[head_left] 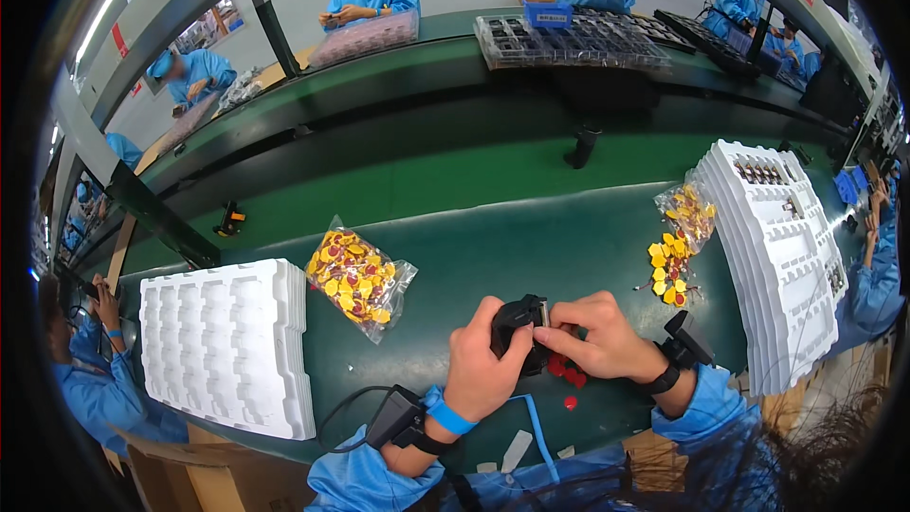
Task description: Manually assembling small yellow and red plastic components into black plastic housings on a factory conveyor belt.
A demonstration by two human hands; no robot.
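In front of me, my left hand (482,365) is closed around a black plastic housing (512,320) with a shiny metal strip along its right side. Against that strip press the fingers of my right hand (602,334); whatever small part they may pinch is hidden. Several red pieces (566,370) lie on the green bench just below my right fingers, and a single red piece (571,403) sits nearer to me. A loose heap of yellow and red pieces (670,270) lies beyond my right hand. Up and left of my left hand rests a clear bag of yellow and red pieces (353,275).
Stacked white foam trays stand on the left (223,341) and right (773,265), the right ones holding small metal parts. Another clear bag (690,213) adjoins the right stack. Dark parts (582,147) stand on the green conveyor (427,171). Co-workers in blue work across and at both sides.
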